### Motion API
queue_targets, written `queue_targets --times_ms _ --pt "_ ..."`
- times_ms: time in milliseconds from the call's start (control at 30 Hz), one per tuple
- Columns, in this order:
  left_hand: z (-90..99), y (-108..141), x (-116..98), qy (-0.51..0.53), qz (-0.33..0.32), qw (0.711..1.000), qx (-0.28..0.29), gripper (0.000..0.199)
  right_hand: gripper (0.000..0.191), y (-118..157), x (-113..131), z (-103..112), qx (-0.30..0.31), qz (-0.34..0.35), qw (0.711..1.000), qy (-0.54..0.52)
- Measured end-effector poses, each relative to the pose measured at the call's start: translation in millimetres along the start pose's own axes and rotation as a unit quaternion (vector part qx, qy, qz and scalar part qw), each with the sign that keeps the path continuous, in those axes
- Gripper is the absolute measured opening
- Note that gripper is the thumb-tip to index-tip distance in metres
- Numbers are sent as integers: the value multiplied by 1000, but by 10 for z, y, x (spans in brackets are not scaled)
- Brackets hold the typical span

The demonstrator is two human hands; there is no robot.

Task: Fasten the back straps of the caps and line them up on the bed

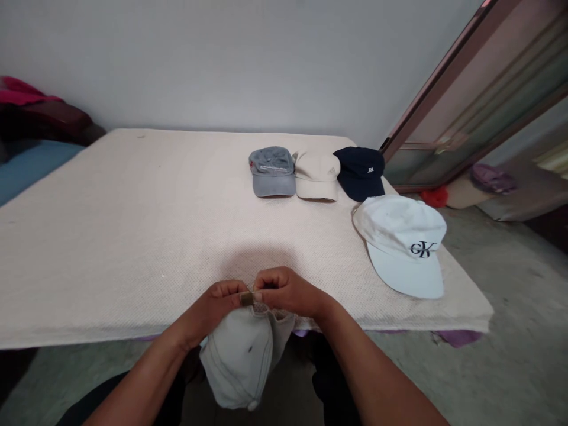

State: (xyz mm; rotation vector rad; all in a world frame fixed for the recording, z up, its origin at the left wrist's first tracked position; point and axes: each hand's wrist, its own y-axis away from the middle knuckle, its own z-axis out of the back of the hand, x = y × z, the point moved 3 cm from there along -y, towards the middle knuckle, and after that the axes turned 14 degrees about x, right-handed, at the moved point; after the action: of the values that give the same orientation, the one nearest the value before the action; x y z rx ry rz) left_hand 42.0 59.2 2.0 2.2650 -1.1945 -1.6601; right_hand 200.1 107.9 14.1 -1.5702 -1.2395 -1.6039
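Observation:
A pale grey cap [239, 355] hangs at the near edge of the covered table, its crown button pointing down toward me. My left hand [222, 305] pinches the back strap beside a small brass-coloured buckle [247, 299]. Close against it, my right hand [284, 290] is closed on the strap's other side, thumb and finger pressed together. Both hands meet at the buckle, and part of the strap is hidden by the fingers. The cap's opening faces the table.
On the white cover [146, 236] stand a grey-blue cap [273, 171], a beige cap [316, 176] and a navy cap [361, 173] in a row. A larger white cap [403, 242] lies near the right edge. A wall [222, 65] rises behind; a door [470, 100] is at right.

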Motion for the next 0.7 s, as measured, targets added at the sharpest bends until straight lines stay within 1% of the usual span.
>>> queue_targets --times_ms 100,167,300,367,467,600,700 --pt "-2 -10 8 -12 1 1000 4 21 15 -13 -13 12 -28 -4 999 20" --pt "-1 -14 3 -15 3 1000 3 20 16 -12 -18 14 -33 -5 999 16" --pt "-16 -12 -17 -19 8 1000 -6 19 17 12 -13 -2 13 -4 1000 -16" --pt "-22 -11 -23 -19 4 1000 -10 20 18 22 -11 -2 23 -3 999 -32" --pt "-13 -19 -26 -22 -9 1000 -16 23 19 14 -13 13 -2 7 999 -37" --pt "1 -38 -45 -41 -44 998 -9 25 22 -12 -25 22 -31 13 999 -32" --pt "11 -40 -64 -43 -69 996 -30 26 24 -13 -15 28 -39 19 999 -21"
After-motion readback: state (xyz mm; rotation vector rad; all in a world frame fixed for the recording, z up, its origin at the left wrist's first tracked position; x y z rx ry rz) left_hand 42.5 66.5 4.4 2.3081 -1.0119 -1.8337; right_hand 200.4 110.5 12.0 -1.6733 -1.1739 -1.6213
